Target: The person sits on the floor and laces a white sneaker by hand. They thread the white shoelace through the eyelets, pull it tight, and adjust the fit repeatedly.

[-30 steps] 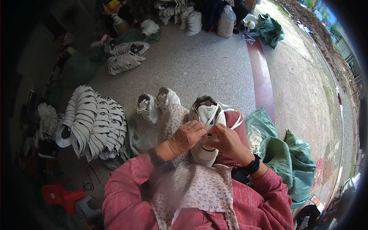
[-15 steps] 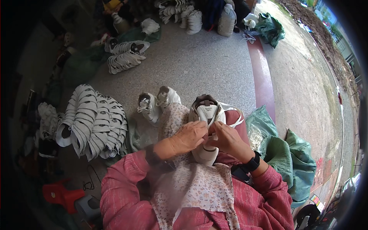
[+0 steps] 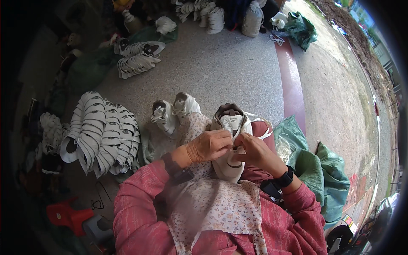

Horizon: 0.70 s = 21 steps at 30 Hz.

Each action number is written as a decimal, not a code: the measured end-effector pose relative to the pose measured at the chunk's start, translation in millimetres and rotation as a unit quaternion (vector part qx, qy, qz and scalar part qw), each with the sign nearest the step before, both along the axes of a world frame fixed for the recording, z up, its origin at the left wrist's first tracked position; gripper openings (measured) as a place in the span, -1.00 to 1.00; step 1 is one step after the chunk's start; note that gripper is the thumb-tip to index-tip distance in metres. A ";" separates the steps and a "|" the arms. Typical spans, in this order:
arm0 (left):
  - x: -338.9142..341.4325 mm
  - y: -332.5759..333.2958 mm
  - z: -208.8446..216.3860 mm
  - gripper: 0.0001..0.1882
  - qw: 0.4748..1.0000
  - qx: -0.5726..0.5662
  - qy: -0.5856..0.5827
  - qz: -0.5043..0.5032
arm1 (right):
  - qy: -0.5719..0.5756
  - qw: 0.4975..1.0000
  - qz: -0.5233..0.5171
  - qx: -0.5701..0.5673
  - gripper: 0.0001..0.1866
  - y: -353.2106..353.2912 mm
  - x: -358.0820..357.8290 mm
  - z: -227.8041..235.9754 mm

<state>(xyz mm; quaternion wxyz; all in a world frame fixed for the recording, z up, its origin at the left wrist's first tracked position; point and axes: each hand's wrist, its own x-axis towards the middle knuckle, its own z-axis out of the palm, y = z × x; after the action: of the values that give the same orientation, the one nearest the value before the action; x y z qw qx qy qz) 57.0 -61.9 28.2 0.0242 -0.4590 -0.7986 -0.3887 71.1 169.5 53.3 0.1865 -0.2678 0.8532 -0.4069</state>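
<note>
A white and beige sneaker (image 3: 230, 169) with a brown collar lies across my lap, toe toward me. My left hand (image 3: 211, 145) is closed in a pinch at the lacing on its left side. On the other side my right hand (image 3: 254, 151) pinches at the same lacing, thumb and forefinger close to the left fingertips. A white shoelace (image 3: 264, 127) loops out to the right of the shoe, over my knee. My fingers partly hide the stretch of lace between them. Two laced white sneakers (image 3: 164, 115) stand on the floor beyond my left knee.
Nested white shoe uppers (image 3: 102, 131) are piled at the left, with a smaller row (image 3: 138, 63) farther off. Green sacks (image 3: 325, 178) and a bundle of white laces (image 3: 283, 151) lie at my right. A red plastic stool (image 3: 66, 216) stands lower left.
Both hands stay at the lacing, with only small finger movements. My left hand has shifted slightly upward. The sneaker has barely moved.
</note>
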 end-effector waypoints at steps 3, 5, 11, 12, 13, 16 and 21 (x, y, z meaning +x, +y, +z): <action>12.2 3.9 -20.2 -0.82 0.995 0.033 0.032 0.092 | -0.008 1.000 0.009 -0.007 -0.60 0.4 -1.5 -0.6; 22.0 5.8 -31.8 -0.81 0.987 0.027 0.073 0.141 | -0.009 1.000 0.009 0.004 -0.59 -0.8 -2.1 0.8; 37.7 9.6 -20.4 -0.81 0.971 -0.033 0.103 0.214 | -0.116 0.992 0.009 0.042 -0.61 5.4 -13.6 18.1; 39.6 6.8 -18.7 -0.82 0.972 -0.047 0.093 0.213 | -0.080 0.997 -0.004 0.021 -0.63 7.6 -15.1 16.0; 41.1 6.4 -18.3 -0.83 0.977 -0.023 0.100 0.189 | -0.045 0.999 -0.018 0.001 -0.64 10.9 -16.9 11.4; 49.8 3.3 -20.6 -0.82 0.985 0.023 0.109 0.130 | 0.091 0.996 -0.014 -0.020 -0.72 4.6 -17.9 8.8; 56.9 -8.1 -17.6 -0.61 0.995 0.021 0.085 0.055 | 0.236 0.968 0.062 0.053 -0.78 -1.8 -26.7 -13.4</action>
<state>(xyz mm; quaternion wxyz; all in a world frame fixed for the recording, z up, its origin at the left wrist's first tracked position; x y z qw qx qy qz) 113.9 -70.0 10.6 0.1229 -0.4455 -0.8090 -0.3632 44.4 167.7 40.0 0.0184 -0.3981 0.8752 -0.2742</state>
